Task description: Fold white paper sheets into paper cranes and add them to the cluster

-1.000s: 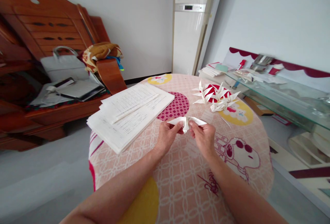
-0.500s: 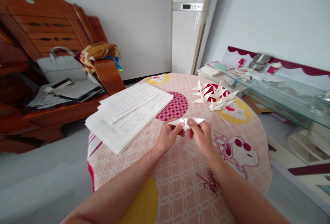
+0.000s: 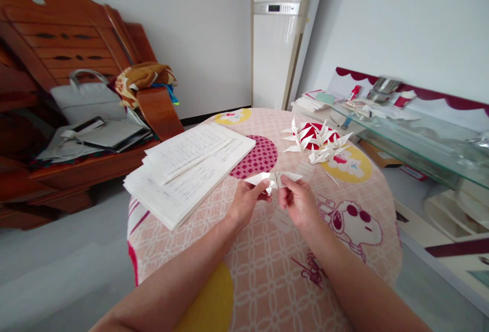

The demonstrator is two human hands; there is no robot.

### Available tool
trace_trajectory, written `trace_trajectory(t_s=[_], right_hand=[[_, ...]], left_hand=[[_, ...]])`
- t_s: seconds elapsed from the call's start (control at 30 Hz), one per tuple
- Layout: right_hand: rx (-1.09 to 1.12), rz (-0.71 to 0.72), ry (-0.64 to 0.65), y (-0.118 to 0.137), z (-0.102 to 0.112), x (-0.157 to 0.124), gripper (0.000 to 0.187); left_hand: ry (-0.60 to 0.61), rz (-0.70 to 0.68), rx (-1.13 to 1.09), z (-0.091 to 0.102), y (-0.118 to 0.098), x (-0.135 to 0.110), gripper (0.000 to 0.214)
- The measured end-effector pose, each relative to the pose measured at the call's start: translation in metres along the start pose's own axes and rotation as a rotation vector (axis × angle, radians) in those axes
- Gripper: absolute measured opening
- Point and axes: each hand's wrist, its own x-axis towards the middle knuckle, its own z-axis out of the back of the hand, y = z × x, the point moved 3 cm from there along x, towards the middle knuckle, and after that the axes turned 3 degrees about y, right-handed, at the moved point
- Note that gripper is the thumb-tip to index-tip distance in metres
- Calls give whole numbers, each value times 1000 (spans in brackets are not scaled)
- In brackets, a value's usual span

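Between my hands, above the middle of the table, is a white paper crane (image 3: 272,181) with its two pointed wings stretched out sideways. My left hand (image 3: 250,198) pinches its left part between thumb and fingers. On the other side, my right hand (image 3: 297,197) pinches the right wing, thumb on top. The fingertips partly cover the crane's body. Beyond my right hand several finished paper cranes (image 3: 321,141) stand grouped on the tablecloth. A thin white stick or paper strip (image 3: 332,179) lies just in front of them.
A stack of written papers (image 3: 191,169) covers the left of the round table, which has a patterned cloth (image 3: 263,281). To the right stands a glass shelf (image 3: 412,141) with papers and cups. A wooden chair (image 3: 87,42) holding a grey bag (image 3: 84,99) is at the left.
Both hands stay on the crane. Its middle has opened out and tilted, showing more of the folded body, and my right thumb has shifted onto the right wing.
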Motion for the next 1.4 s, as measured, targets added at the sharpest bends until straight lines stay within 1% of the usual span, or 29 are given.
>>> trace_trajectory(t_s=[0.27, 0.4, 0.5, 0.7, 0.83, 1.0, 1.13, 1.23, 1.4], right_hand=[[88, -117, 29, -8, 1, 1, 38], [94, -121, 49, -10, 3, 3, 39], [93, -122, 91, -9, 4, 5, 40], [61, -144, 163, -5, 4, 4, 41], [25, -108, 200, -4, 7, 4, 43], [-38, -57, 284, 0, 9, 4, 49], [-106, -47, 348, 10, 9, 1, 44], [-157, -81, 363, 16, 10, 0, 43], [-160, -101, 390, 18, 11, 1, 40]], left_hand=[[16, 66, -127, 0, 0, -1, 35], [26, 68, -199, 0, 2, 1, 33], [33, 69, -224, 0, 1, 1, 33], [68, 60, -180, -2, -5, -1, 35], [67, 45, -187, -2, -9, -2, 33], [170, 29, -169, -2, -14, -4, 33], [237, 48, -128, -1, -17, -6, 35], [251, 60, -108, 1, -17, -6, 35], [280, 68, -109, 0, -16, -5, 35]])
